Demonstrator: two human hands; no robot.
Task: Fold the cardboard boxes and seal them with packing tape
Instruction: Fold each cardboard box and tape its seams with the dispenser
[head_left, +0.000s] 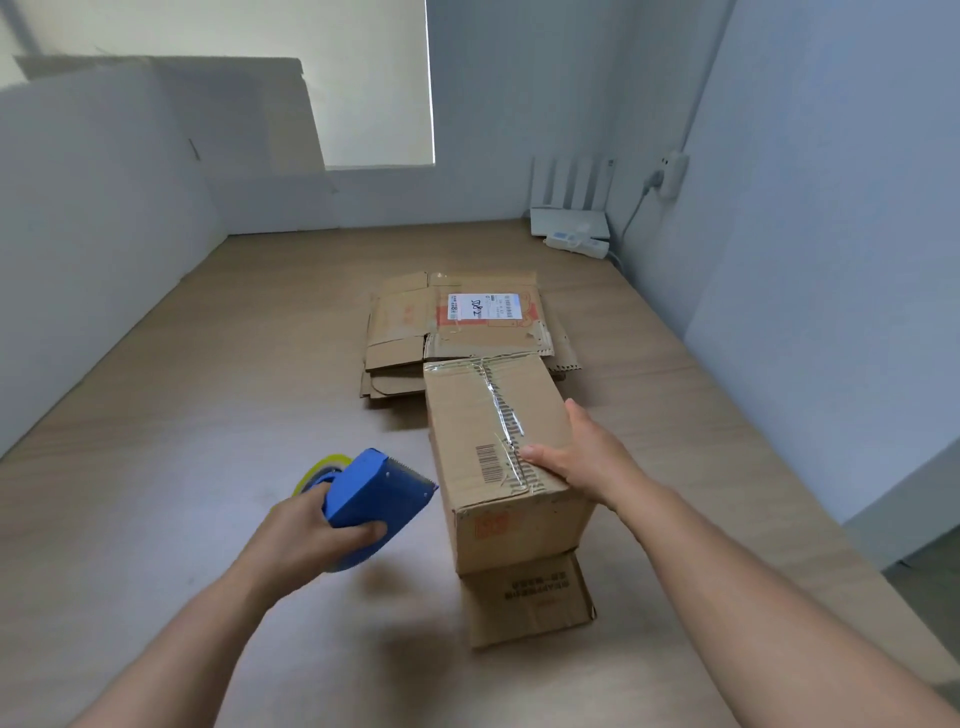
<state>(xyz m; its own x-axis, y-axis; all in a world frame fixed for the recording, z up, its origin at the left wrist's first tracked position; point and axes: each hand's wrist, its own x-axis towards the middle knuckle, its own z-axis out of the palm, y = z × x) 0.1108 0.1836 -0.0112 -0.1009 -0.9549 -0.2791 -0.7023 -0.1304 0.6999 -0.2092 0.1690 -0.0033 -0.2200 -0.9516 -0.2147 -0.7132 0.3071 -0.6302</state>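
A folded brown cardboard box (467, 415) stands on the wooden table (208, 415), with clear tape running along its top seam. One flap (530, 603) at its near end lies open on the table. My right hand (576, 457) rests on the box's top near corner, thumb across the taped seam and fingers down the right side. My left hand (311, 530) grips a blue tape dispenser (374, 493) with a yellowish roll, held just left of the box, its toothed blade pointing at the box.
A stack of flattened cardboard boxes (457, 327), the top one bearing a white shipping label, lies just behind the box. A white router (569, 208) and power strip (576, 243) sit in the far right corner. White walls close the table on the left, back and right.
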